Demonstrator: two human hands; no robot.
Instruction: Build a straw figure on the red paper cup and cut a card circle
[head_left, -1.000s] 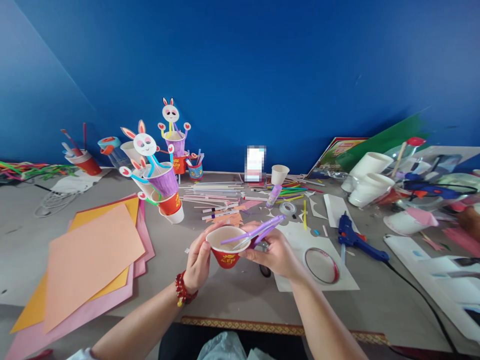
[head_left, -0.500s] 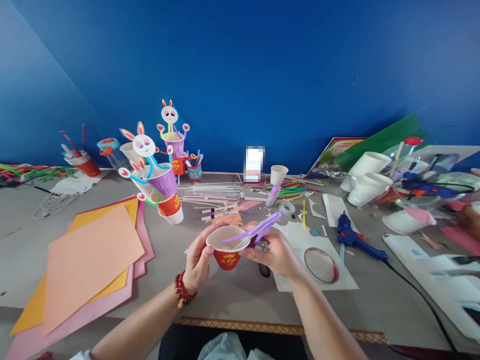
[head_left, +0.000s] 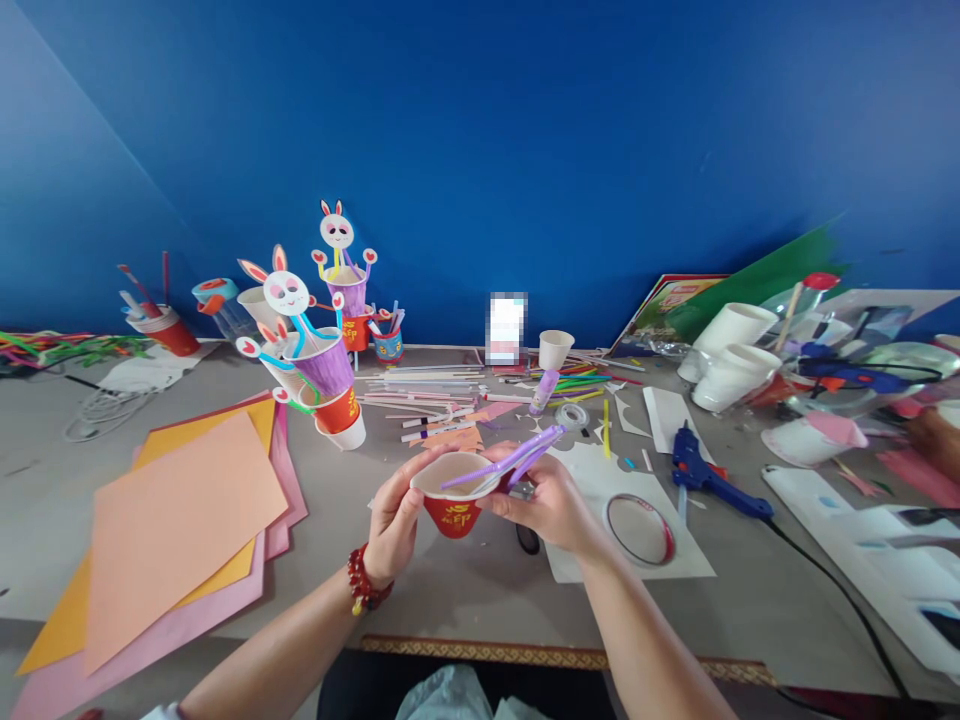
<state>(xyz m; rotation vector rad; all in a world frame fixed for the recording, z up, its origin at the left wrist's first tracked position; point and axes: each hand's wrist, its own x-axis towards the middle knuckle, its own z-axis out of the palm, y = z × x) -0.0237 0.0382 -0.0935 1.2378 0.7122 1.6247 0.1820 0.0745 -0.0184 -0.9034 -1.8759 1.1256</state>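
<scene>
A red paper cup with yellow lettering is held above the front of the table, its white mouth tipped toward me. My left hand grips its left side, thumb near the rim. My right hand is closed on the right side of the cup, where the rim is squeezed out of round. Purple bendy straws stick out over that side, one end lying inside the cup. The right fingers press the straws and cup together; the exact contact behind the cup is hidden. Dark scissor handles show partly below my right hand.
Rabbit figures on stacked cups stand at the left behind coloured paper sheets. A blue glue gun lies right, its cord running forward. A tape roll rests on white paper. Loose straws lie at the back. Another person's hand shows far right.
The cup's rim looks more squeezed on the right and its mouth is bent out of shape. Both hands keep hold of it in nearly the same place; the view has shifted slightly.
</scene>
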